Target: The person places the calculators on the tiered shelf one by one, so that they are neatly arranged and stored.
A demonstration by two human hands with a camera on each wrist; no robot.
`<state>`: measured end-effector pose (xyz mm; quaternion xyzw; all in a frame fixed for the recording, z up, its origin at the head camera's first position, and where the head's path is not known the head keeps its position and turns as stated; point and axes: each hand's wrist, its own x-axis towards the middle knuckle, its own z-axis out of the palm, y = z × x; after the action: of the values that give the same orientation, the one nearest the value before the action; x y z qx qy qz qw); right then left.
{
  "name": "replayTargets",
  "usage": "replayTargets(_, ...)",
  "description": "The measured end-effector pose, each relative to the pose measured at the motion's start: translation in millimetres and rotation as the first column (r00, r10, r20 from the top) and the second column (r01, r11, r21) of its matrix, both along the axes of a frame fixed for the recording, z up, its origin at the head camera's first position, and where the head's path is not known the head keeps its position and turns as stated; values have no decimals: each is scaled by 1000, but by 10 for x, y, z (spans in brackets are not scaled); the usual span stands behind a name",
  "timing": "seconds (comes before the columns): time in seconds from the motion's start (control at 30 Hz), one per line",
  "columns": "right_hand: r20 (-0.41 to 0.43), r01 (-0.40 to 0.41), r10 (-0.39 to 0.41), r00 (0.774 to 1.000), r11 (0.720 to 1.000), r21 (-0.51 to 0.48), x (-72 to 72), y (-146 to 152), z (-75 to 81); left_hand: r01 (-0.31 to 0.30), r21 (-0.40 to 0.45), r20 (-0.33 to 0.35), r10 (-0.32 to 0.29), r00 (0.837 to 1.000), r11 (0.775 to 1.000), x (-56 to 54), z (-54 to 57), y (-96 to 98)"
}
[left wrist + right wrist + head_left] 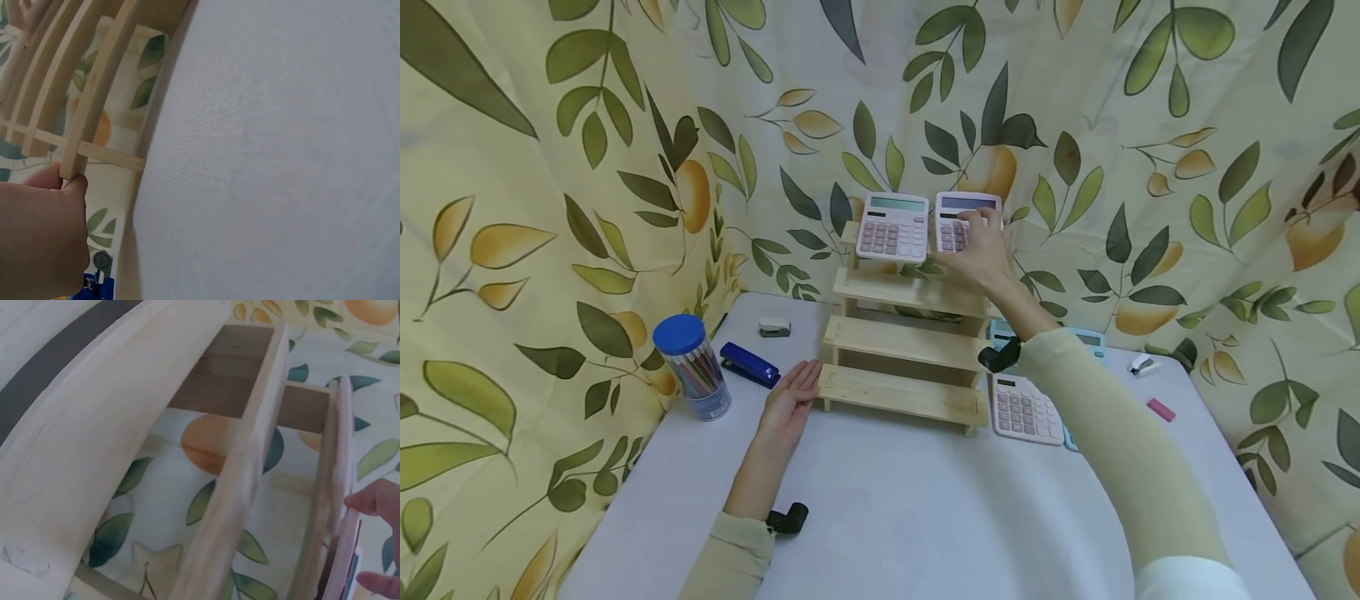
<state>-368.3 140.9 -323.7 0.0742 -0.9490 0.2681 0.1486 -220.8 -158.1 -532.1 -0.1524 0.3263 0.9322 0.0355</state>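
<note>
A light wooden tiered rack (906, 342) stands in the middle of the table. On its top tier two white-and-pink calculators lean side by side, the left calculator (892, 227) untouched. My right hand (981, 254) holds the right calculator (967, 202), fingers over its face and thumb low at its left side. In the right wrist view, fingertips (359, 501) meet that calculator's pink edge (344, 437). My left hand (790, 400), fingers fairly straight, touches the left end of the lowest tier. The left wrist view shows its fingertips (75, 185) against the plank end (74, 164).
Right of the rack lie a pink calculator (1026, 408) and blue calculators (1088, 340), partly hidden by my right arm. A pink eraser (1161, 409) is farther right. On the left are a blue stapler (750, 365), a small green-and-white object (775, 327) and a blue-lidded jar (692, 367) of pencils.
</note>
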Motion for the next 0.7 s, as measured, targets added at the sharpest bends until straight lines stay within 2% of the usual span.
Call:
replayTargets(0.3, -19, -2, 1, 1000, 999, -47, -75, -15, -130, -6, 7, -18, 6, 1000, 1000, -3, -12, 18)
replayTargets(0.7, -22, -39, 38, 999, 999, -15, -19, 56, -166, -12, -12, 1, 12, 1000, 1000, -18, -10, 7)
